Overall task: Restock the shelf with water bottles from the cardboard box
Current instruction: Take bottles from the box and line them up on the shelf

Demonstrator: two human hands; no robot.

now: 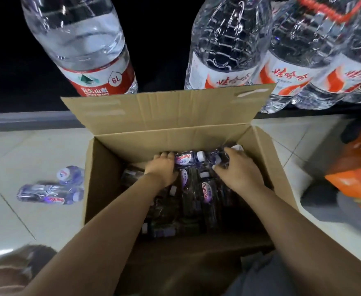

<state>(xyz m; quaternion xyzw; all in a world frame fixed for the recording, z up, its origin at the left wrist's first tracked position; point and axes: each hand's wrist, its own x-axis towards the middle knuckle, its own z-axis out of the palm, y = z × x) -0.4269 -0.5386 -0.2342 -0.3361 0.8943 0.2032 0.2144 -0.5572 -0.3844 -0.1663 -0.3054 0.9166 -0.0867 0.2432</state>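
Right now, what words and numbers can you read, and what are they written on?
"6L": upside down on the red label of the big bottle at top left.
"Ganten", seemingly: on the purple labels of the small bottle between the left hand and right hand, and the floor bottle.
Red characters on the right-side big bottles: upside down, not read surely.
Small print under the red label: too blurred.
Cardboard box: none.

Left hand (pixel 161 168) and right hand (pixel 238 169) forward, fingers curled.

cardboard box (pixel 115 167) open on top, raised flap (pixel 164 110) screens shelf bottles (pixel 228 50)
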